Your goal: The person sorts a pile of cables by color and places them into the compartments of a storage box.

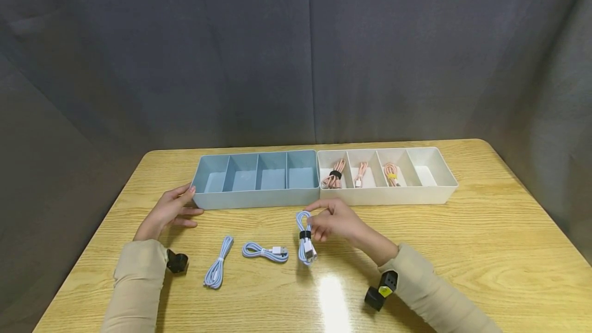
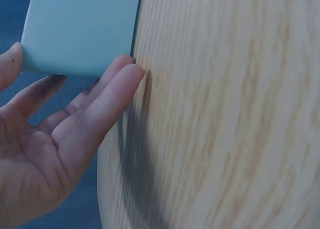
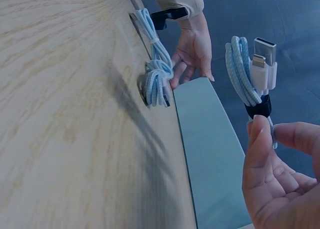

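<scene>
My right hand (image 1: 339, 221) pinches a coiled blue-and-white charging cable (image 3: 240, 74) between thumb and finger, near its black strap. In the right wrist view a USB plug (image 3: 265, 49) and a smaller connector stick up from the coil. The coil hangs upright in front of the boxes. At the left end of the blue divided box (image 1: 259, 199), my left hand (image 1: 170, 209) rests with its thumb at the corner and its other fingers extended alongside. Two more coiled blue cables lie on the table, one slanted (image 1: 219, 263) and one lying sideways (image 1: 263, 252).
A white divided box (image 1: 388, 196) stands end to end with the blue one. Pink cable bundles sit in its three left compartments: one with a black strap (image 1: 336, 173), a small one (image 1: 361, 173), one with a yellow tie (image 1: 391, 173). A dark curtain (image 1: 314, 55) hangs behind the table.
</scene>
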A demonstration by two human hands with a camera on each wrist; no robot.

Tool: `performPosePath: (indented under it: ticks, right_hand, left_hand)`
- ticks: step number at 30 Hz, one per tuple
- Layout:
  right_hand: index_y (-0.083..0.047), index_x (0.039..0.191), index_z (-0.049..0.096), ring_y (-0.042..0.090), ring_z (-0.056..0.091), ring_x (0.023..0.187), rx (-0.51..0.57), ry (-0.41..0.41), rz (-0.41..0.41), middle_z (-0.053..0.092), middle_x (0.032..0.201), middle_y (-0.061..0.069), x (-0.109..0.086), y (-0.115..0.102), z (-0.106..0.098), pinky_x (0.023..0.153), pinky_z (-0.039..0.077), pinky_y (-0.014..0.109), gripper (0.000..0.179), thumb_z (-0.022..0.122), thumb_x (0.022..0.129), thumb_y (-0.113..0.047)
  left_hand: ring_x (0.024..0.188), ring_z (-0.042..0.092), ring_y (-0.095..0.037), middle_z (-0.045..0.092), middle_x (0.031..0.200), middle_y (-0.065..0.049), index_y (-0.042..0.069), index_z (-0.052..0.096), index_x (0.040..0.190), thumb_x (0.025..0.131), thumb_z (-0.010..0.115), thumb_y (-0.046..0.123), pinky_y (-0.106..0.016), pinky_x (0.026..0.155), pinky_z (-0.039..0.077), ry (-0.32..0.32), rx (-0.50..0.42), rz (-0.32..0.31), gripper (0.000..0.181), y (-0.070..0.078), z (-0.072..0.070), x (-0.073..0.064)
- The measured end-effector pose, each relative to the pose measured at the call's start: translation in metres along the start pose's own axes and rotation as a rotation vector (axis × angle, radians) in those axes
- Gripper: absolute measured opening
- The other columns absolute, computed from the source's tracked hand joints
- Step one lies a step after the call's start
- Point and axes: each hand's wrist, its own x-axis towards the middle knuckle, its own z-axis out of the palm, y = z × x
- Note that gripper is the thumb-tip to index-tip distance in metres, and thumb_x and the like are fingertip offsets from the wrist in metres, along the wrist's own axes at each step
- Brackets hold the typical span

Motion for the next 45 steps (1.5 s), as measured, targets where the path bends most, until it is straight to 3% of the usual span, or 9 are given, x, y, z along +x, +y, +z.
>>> performPosePath:
  ticks: [14, 21, 30, 36, 45]
  right_hand:
    - [0.013, 0.115, 0.052, 0.011, 0.058, 0.051, -0.008, 0.048, -0.044, 0.063, 0.063, 0.005, 0.002, -0.007, 0.000, 0.049, 0.052, 0.023, 0.034, 0.057, 0.084, 0.002]
    - [0.014, 0.115, 0.051, 0.011, 0.057, 0.049, 0.042, 0.109, -0.084, 0.062, 0.061, 0.004, 0.004, -0.013, 0.001, 0.047, 0.051, 0.021, 0.033, 0.056, 0.085, 0.003]
    - [0.013, 0.114, 0.052, 0.011, 0.057, 0.049, 0.057, 0.156, -0.098, 0.061, 0.060, 0.005, 0.011, -0.018, -0.002, 0.047, 0.050, 0.021, 0.030, 0.057, 0.086, 0.002]
    - [0.012, 0.114, 0.052, 0.012, 0.057, 0.050, 0.042, 0.185, -0.131, 0.062, 0.062, 0.005, 0.014, -0.024, -0.005, 0.048, 0.051, 0.022, 0.030, 0.055, 0.086, 0.002]
    - [0.011, 0.119, 0.051, 0.012, 0.057, 0.052, 0.034, 0.233, -0.109, 0.062, 0.063, 0.004, 0.021, -0.034, -0.010, 0.051, 0.052, 0.023, 0.034, 0.055, 0.087, 0.000]
  left_hand:
    - [0.084, 0.065, -0.014, 0.024, 0.141, -0.029, 0.012, 0.011, 0.147, 0.078, 0.054, 0.064, -0.043, 0.072, 0.055, 0.000, -0.003, 0.002, 0.097, 0.002, 0.001, -0.002]
    - [0.083, 0.065, -0.015, 0.029, 0.136, -0.034, 0.007, 0.011, 0.147, 0.085, 0.051, 0.058, -0.043, 0.070, 0.055, 0.002, 0.008, 0.017, 0.089, 0.005, 0.003, -0.005]
    - [0.084, 0.065, -0.015, 0.029, 0.137, -0.032, 0.011, 0.011, 0.147, 0.075, 0.054, 0.067, -0.044, 0.071, 0.055, 0.005, 0.008, 0.014, 0.101, 0.001, 0.000, -0.001]
    - [0.084, 0.065, -0.015, 0.029, 0.137, -0.032, 0.009, 0.012, 0.147, 0.078, 0.054, 0.065, -0.043, 0.072, 0.055, 0.002, 0.007, 0.009, 0.098, 0.002, 0.001, -0.001]
    - [0.084, 0.065, -0.015, 0.031, 0.136, -0.032, 0.009, 0.012, 0.147, 0.080, 0.053, 0.062, -0.043, 0.071, 0.055, 0.020, 0.006, -0.005, 0.094, -0.002, -0.002, 0.002]
